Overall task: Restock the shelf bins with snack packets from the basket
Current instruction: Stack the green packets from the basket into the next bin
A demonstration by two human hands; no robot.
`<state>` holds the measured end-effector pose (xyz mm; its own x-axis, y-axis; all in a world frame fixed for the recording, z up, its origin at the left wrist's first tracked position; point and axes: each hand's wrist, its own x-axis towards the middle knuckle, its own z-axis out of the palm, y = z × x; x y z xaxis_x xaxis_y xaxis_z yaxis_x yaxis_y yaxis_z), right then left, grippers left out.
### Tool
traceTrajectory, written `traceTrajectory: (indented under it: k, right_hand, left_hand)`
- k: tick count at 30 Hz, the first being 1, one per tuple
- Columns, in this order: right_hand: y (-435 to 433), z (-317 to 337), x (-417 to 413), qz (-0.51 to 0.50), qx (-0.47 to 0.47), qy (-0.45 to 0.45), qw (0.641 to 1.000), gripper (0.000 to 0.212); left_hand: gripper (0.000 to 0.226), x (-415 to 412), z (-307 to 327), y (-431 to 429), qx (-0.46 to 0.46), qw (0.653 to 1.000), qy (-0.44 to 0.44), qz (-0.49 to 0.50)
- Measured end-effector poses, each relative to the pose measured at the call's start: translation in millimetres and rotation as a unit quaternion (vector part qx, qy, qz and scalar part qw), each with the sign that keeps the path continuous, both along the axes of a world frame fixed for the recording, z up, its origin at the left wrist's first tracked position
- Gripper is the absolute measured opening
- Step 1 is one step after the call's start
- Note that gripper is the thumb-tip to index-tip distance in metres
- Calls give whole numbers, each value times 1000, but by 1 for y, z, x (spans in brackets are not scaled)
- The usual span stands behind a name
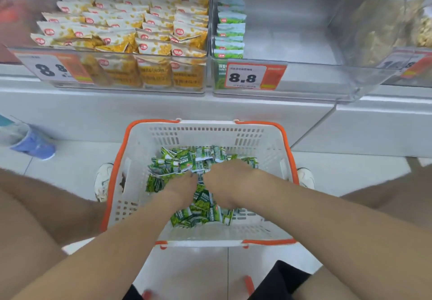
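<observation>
Centre-top bin (292,42) holds one green row (230,19); basket (205,131) packets (177,161) remain. Left hand (184,186) and right hand (225,178) buried, grip indeterminate.

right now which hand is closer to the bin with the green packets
Right. The right hand is in the basket, below the left end of the green-packet bin; the left hand is beside it, further left of the bin.
</observation>
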<state>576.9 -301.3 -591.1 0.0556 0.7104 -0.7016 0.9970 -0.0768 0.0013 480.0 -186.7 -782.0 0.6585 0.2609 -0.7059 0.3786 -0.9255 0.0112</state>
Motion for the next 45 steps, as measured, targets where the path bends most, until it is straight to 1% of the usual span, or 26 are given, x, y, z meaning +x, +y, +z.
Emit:
traceTrajectory:
  k: [4,9,13,14,17,19,21,22,24,25,26,27,28,29,30,31,32,33,34,36,37,38,39,40,42,45]
  right_hand:
    - [7,-9,4,-16,-16,8,1000,12]
    - [7,-14,1,-15,-11,32,999,5]
    - [5,-4,4,-19,5,33,999,5]
    - [5,1,7,-27,11,36,999,7]
    - [7,23,19,-82,40,58,994,22]
    - [6,42,29,-111,69,70,989,26]
    - [2,63,38,-121,102,54,986,14]
    - [-1,69,42,-130,116,41,984,8]
    - [-7,85,51,-151,136,15,979,14]
    - [-9,90,56,-166,144,13,976,22]
    - [-11,97,62,-180,156,14,971,28]
    - [-12,104,66,-205,175,32,962,35]
    - [-12,111,71,-244,202,73,946,41]
    - [-13,118,73,-300,232,142,914,40]
    - [-13,124,76,-364,261,224,866,33]
    - [-14,129,77,-421,285,298,808,27]
    - [-14,133,78,-460,302,352,757,24]
    - [-14,136,79,-478,316,377,728,27]
    - [-13,137,80,-484,329,385,714,28]
    - [-9,137,82,-472,363,347,725,22]
    - [-8,135,84,-463,378,329,731,24]
    - [-6,133,86,-461,387,322,731,31]
    - [-4,130,88,-462,391,329,725,38]
    - [-3,129,90,-459,395,343,718,37]
    - [2,133,92,-438,425,358,707,20]
    - [11,142,106,-429,518,323,665,7]
  left_hand:
    - [37,6,-14,-6,3,999,-6,32]
    - [18,2,-24,-4,-39,997,21,57]
    - [12,3,-6,5,-40,994,-19,100]
    - [12,5,-1,11,-50,992,-38,112]
    - [35,10,30,32,-123,971,-97,181]
    - [36,14,61,43,-199,942,-139,232]
    - [33,17,99,48,-279,903,-178,273]
    - [31,18,114,48,-335,875,-188,295]
    - [32,22,152,44,-442,810,-208,325]
    - [26,23,171,40,-482,780,-218,333]
    - [12,25,188,38,-509,756,-230,342]
    - [16,27,204,35,-522,730,-257,358]
    - [32,29,217,33,-539,700,-286,371]
    - [41,30,227,32,-561,668,-308,379]
    - [41,30,238,28,-572,646,-328,385]
    - [37,30,246,23,-574,638,-345,380]
    - [32,30,253,19,-558,650,-360,370]
    - [29,31,258,16,-527,671,-376,362]
    - [32,33,262,15,-502,687,-387,354]
    - [57,37,260,17,-484,696,-394,354]
    - [66,38,262,18,-480,694,-397,362]
    - [67,40,263,18,-474,690,-404,368]
    - [61,42,264,18,-465,687,-420,369]
    - [52,43,265,16,-453,683,-441,366]
    - [36,50,268,13,-406,668,-511,356]
    - [24,61,268,18,-225,659,-650,304]
